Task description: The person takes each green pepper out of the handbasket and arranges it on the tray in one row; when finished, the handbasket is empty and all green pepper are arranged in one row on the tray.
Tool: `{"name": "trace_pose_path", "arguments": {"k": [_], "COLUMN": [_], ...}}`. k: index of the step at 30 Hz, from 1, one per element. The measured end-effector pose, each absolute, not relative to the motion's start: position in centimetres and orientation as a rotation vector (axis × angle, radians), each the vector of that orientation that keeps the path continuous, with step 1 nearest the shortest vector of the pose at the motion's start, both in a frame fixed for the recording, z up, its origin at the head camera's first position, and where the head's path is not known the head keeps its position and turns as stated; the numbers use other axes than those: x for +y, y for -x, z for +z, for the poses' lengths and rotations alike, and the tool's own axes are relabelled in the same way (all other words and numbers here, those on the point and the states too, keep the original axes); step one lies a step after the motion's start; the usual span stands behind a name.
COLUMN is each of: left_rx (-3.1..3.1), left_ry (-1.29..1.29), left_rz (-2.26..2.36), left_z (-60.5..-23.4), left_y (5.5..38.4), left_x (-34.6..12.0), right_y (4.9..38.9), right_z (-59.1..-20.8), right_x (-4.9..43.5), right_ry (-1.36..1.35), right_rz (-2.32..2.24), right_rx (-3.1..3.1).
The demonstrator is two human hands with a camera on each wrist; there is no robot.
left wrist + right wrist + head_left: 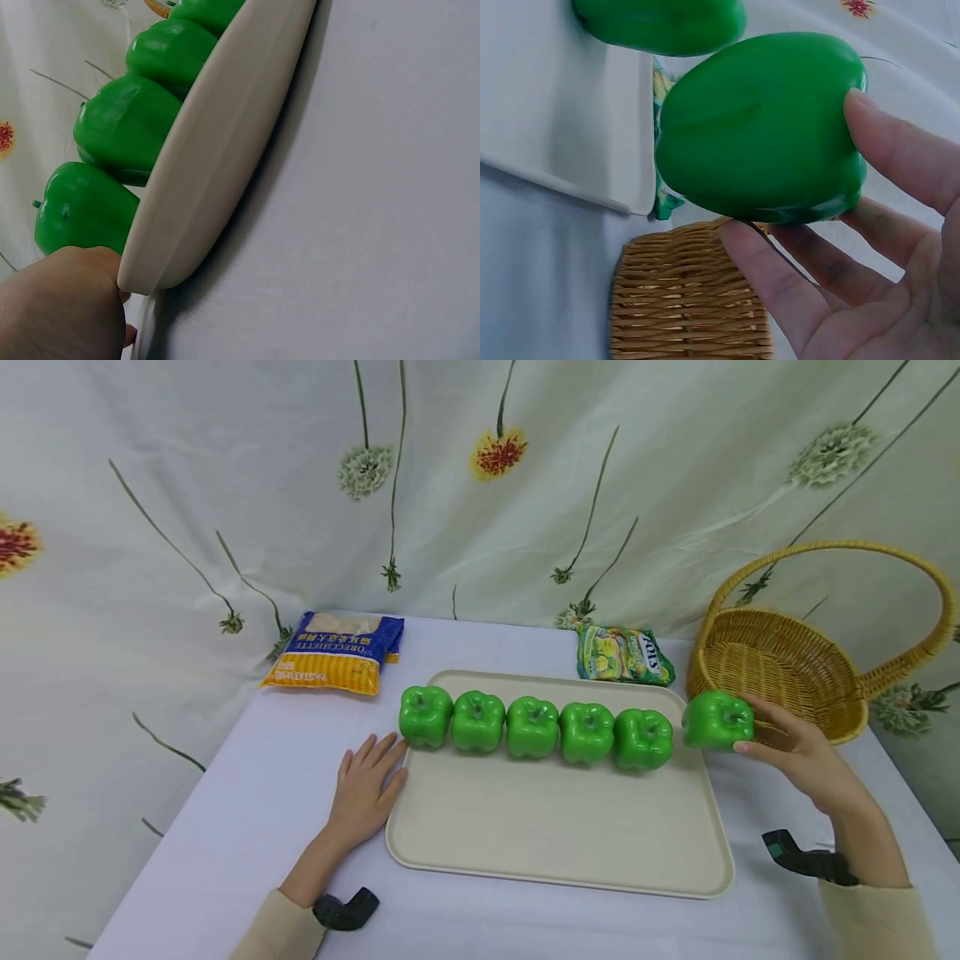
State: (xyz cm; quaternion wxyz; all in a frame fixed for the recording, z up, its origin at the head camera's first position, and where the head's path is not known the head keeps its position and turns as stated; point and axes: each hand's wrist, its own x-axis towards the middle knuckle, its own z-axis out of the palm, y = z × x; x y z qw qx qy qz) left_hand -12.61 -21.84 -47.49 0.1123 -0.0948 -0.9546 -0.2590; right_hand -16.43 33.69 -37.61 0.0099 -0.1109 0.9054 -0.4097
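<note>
Between the thumb and fingers of my right hand (806, 756) is a green bell pepper (717, 721), held above the right edge of a beige tray (555, 827). The right wrist view shows this bell pepper (761, 127) pinched with the thumb on one side and fingertips (742, 240) beneath. Several more green bell peppers (532, 727) stand in a row along the tray's far half. My left hand (365, 789) rests at the tray's left edge, fingers extended, near the leftmost pepper (425, 717). In the left wrist view the left hand (64, 304) partly hides that pepper.
A wicker basket (693, 672) with a tall handle stands at the back right, just behind my right hand. Behind the tray lie a blue and yellow pasta bag (330, 656) and a green snack bag (624, 656). A floral cloth (450, 510) hangs behind the white table.
</note>
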Motion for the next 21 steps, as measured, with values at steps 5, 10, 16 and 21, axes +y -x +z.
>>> {"name": "trace_pose_path", "arguments": {"k": [5,10,16,21], "left_rx": [-2.798,-2.792,-2.795,-2.795], "left_ry": [0.278,0.277,0.279,0.278], "left_rz": [-0.756,-0.753,-0.758,-0.757], "left_z": [-47.4,-47.3,-47.4,-47.4], "left_y": [12.6,12.6,12.6,12.6], "left_x": [-21.9,-21.9,-21.9,-21.8], "right_y": [16.6,16.9,16.9,17.0], "right_z": [-38.2,-38.4,-38.7,-38.9], "right_x": [32.9,32.6,32.5,32.3], "right_ry": [0.395,0.383,0.38,0.411], "right_rz": [-1.22,-1.183,-1.137,-1.136], "right_rx": [2.799,2.75,2.742,2.734]}}
